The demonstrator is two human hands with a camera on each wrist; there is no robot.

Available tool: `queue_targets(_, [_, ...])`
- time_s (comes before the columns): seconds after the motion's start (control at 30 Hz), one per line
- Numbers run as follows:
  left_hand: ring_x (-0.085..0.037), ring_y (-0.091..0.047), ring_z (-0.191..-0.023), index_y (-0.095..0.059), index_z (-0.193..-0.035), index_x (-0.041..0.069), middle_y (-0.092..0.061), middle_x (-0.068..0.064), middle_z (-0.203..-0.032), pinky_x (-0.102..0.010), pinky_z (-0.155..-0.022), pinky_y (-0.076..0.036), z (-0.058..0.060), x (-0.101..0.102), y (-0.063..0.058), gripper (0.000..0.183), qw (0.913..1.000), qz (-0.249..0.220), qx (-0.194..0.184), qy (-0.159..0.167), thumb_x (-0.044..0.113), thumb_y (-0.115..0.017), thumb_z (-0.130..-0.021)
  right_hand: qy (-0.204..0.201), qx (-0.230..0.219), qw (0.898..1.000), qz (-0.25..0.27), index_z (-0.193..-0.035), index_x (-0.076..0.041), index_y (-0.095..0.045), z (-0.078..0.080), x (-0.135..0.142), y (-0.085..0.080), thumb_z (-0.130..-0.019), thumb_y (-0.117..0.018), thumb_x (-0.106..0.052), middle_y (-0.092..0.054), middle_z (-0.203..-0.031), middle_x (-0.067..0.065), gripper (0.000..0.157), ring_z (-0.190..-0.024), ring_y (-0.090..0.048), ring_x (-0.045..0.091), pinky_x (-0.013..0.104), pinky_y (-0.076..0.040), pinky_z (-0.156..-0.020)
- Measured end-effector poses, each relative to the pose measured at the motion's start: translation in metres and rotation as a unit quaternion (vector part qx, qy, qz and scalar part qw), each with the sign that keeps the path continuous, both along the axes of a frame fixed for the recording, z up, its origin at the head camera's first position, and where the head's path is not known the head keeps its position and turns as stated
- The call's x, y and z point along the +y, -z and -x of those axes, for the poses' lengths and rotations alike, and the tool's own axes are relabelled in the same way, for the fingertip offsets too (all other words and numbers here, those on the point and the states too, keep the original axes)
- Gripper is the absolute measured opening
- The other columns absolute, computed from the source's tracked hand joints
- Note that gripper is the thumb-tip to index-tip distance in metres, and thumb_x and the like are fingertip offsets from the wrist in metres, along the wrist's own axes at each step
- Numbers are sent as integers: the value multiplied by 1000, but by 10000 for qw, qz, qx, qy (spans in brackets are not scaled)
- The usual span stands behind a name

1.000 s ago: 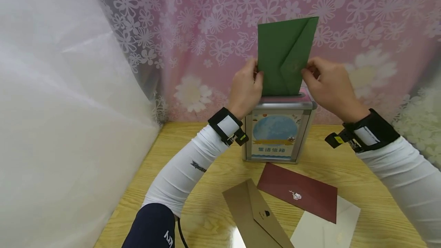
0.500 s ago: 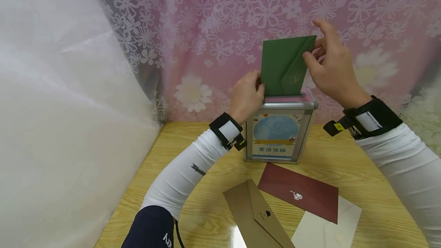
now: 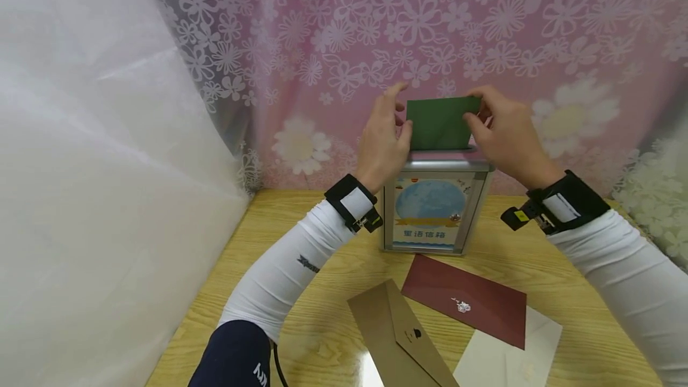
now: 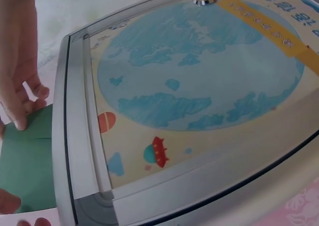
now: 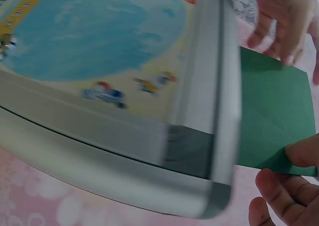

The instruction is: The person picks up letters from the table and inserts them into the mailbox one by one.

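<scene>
A green envelope [image 3: 438, 123] stands upright in the slot on top of a metal-framed letter box [image 3: 430, 211], its lower part hidden inside. My right hand [image 3: 507, 133] pinches the envelope by its upper right corner, thumb in front; the right wrist view shows this thumb [image 5: 301, 152] on the paper. At the left edge is my left hand [image 3: 383, 136], fingers loosely spread and raised, the thumb tip close to or touching the envelope. The right wrist view has the left fingers [image 5: 289, 51] beside that edge, not curled round it.
On the wooden table [image 3: 301, 291] before the box lie a brown envelope [image 3: 395, 333], a dark red envelope [image 3: 467, 297] and a cream envelope [image 3: 510, 351] partly beneath the red one. A pink floral curtain [image 3: 322, 46] hangs behind; white sheeting [image 3: 107, 136] rises at the left.
The green envelope has slid down deep into the slot. My right hand let go, rose, and now grips its top corner lower down. My left hand has loosened from the left edge.
</scene>
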State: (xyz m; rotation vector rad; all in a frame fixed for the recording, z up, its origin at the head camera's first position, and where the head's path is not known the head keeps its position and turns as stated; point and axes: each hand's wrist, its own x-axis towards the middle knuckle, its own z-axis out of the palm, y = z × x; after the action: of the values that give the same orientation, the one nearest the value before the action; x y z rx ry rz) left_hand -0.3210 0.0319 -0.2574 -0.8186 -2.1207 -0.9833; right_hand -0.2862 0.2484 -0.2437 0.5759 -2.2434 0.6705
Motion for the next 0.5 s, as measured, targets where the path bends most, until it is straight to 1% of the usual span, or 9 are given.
queue_targets(0.1, [-11, -51, -86, -52, -127, 10, -56, -5, -104, -25, -69, -45, 0, 0, 2, 32, 9994, 288, 135, -126, 9, -55, -95, -53, -96, 9999, -39, -125, -3, -54, 2, 0, 11, -96, -54, -10, -55, -81, 11, 30, -63, -48, 18, 36, -39, -55])
queue_targets(0.2, [-12, -50, -86, -60, -113, 9, -60, -2, -98, -27, -71, -44, 2, -2, 6, 19, 9981, 529, 141, -296, 10, -55, -95, -20, -194, 9997, -121, -124, -4, -57, 2, 0, 19, -96, -53, -12, -58, -83, 12, 29, -62, -47, 18, 36, -37, -52])
queue_targets(0.33, [-12, -48, -84, -65, -107, 12, -62, 1, -95, -28, -71, -43, 4, -5, 13, 15, 9949, 858, 10, -524, 13, -55, -95, 102, -450, 9986, -262, -120, -3, -61, 0, 0, 26, -97, -52, -13, -61, -91, 14, 27, -72, -48, 22, 39, -38, -54])
queue_targets(0.4, [-12, -48, -83, -67, -105, 13, -63, 3, -94, -28, -69, -44, 4, -6, 16, 16, 9927, 1043, -51, -611, 15, -55, -95, 136, -613, 9975, -319, -118, -2, -63, -1, 0, 29, -97, -52, -13, -61, -96, 14, 26, -80, -49, 25, 41, -40, -61])
queue_targets(0.5, [-12, -49, -84, -70, -102, 16, -64, 4, -93, -27, -67, -44, 4, -8, 19, 18, 9888, 1311, -122, -703, 16, -54, -94, 137, -723, 9965, -405, -113, -2, -66, 0, 1, 32, -96, -51, -13, -60, -99, 14, 25, -84, -48, 27, 44, -40, -68])
